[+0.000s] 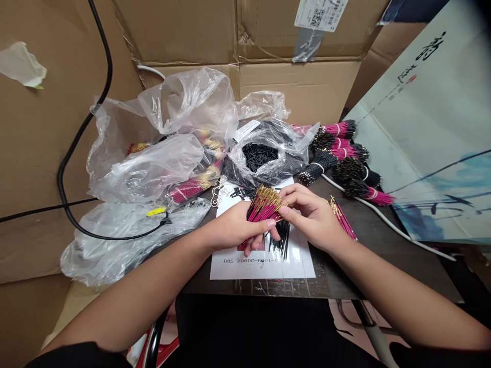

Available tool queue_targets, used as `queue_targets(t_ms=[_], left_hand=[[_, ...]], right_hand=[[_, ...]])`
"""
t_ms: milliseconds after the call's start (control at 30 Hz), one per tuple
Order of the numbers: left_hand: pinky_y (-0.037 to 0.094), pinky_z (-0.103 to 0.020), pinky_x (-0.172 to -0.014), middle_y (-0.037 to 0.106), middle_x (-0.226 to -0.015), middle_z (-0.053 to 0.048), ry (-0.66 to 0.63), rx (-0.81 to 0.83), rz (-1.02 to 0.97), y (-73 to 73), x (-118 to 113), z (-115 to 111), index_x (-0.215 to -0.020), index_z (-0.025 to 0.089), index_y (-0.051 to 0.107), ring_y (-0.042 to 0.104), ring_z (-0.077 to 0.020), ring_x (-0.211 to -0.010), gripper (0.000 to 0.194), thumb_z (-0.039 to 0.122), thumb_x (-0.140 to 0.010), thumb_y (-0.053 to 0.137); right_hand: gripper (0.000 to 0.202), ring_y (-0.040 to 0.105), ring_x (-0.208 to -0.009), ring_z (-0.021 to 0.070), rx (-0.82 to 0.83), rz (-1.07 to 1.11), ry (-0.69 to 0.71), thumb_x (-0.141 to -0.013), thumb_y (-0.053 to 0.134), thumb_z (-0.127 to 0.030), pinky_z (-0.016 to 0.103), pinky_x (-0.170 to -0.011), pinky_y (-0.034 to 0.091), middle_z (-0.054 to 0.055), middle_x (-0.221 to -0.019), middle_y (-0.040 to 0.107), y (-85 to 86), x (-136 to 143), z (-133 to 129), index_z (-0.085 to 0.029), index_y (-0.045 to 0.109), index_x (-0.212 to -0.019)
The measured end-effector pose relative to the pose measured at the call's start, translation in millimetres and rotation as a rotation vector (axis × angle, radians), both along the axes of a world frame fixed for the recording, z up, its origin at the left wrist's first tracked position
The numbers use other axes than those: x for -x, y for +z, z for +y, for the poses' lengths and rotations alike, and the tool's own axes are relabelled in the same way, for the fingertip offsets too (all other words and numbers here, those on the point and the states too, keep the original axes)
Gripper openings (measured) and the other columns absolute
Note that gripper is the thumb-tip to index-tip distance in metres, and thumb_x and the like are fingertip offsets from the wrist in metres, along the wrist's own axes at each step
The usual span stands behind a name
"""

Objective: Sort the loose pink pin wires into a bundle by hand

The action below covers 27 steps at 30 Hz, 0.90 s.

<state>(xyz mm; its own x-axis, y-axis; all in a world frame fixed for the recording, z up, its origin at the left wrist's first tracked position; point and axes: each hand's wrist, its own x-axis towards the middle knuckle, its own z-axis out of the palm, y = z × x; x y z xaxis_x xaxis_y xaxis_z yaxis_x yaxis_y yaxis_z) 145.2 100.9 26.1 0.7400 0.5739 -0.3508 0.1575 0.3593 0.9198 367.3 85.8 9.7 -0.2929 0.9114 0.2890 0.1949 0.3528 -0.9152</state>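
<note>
L hand [233, 227] grips a pink wire bundle [264, 205] w/ gold tips, fingers clamped round it, over a white sheet [299, 255] at tabletop [383, 255] centre. R hand [312, 217] fingers pinch the bundle's right side. Loose pink wires [342, 219] lie just right of R hand. Black tubes bag [263, 153] sits far, tied bundles [341, 153] far right.

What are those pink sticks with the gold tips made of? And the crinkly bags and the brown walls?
The pink sticks in the left hand look like thin wires in shiny pink plastic; their tips glint yellow, likely metal. The bags are clear, wrinkled, glossy plastic film. The walls look like matte brown cardboard, with creases and folded flaps.
</note>
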Motion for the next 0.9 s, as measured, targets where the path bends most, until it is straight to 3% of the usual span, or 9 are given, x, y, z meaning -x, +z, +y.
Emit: queue_targets(t_ms=[167, 400, 567, 767, 900], left_hand=[[0.038, -0.016, -0.034, 0.057, -0.049, 0.001, 0.034, 0.033, -0.024, -1.8, 0.1, -0.1, -0.092, 0.009, 0.074, 0.053, -0.0095, -0.037, 0.049, 0.057, -0.093, 0.065], [0.044, -0.019, -0.036, 0.053, -0.047, 0.000, 0.049, 0.062, -0.055, -3.4, 1.3, 2.2, -0.093, 0.010, 0.074, 0.065, -0.0180, -0.052, 0.045, 0.055, -0.090, 0.070], [0.042, -0.019, -0.036, 0.052, -0.047, 0.002, 0.038, 0.070, -0.074, -6.9, 3.5, 3.1, -0.090, 0.012, 0.072, 0.051, -0.0105, -0.039, 0.041, 0.052, -0.092, 0.068], [0.042, -0.019, -0.037, 0.054, -0.047, 0.003, 0.035, 0.088, -0.113, -4.0, 6.0, 4.5, -0.089, 0.011, 0.072, 0.049, -0.0089, -0.037, 0.040, 0.051, -0.093, 0.068], [0.040, -0.017, -0.037, 0.053, -0.047, 0.003, 0.004, 0.126, -0.179, -0.4, 7.9, 4.7, -0.089, 0.010, 0.072, 0.048, -0.0075, -0.035, 0.037, 0.045, -0.096, 0.066]], right_hand=[[0.006, 0.063, -0.098, 0.0203, -0.073, -0.041, -0.013, -0.094, 0.069, -0.028, 0.038, -0.082, 0.056, 0.007, -0.105, 0.063, 3.3, -2.1, -0.1, -0.024, 0.072, -0.092], [0.005, 0.063, -0.099, 0.0206, -0.163, -0.098, 0.002, -0.094, 0.066, -0.021, 0.039, -0.084, 0.055, 0.007, -0.105, 0.063, 8.5, -6.4, -0.3, -0.023, 0.070, -0.093], [0.006, 0.065, -0.100, 0.0208, -0.142, -0.120, 0.055, -0.095, 0.065, -0.020, 0.041, -0.089, 0.053, 0.006, -0.103, 0.067, 8.8, -12.2, 1.7, -0.023, 0.071, -0.096], [0.016, 0.067, -0.093, 0.0194, -0.019, -0.069, 0.086, -0.098, 0.064, -0.022, 0.037, -0.083, 0.052, 0.005, -0.102, 0.072, 8.6, -21.2, 4.4, -0.024, 0.072, -0.112], [0.011, 0.068, -0.086, 0.0174, -0.009, -0.069, 0.151, -0.098, 0.064, -0.019, 0.034, -0.079, 0.052, 0.004, -0.094, 0.073, 11.8, -22.4, 3.6, -0.024, 0.074, -0.099]])
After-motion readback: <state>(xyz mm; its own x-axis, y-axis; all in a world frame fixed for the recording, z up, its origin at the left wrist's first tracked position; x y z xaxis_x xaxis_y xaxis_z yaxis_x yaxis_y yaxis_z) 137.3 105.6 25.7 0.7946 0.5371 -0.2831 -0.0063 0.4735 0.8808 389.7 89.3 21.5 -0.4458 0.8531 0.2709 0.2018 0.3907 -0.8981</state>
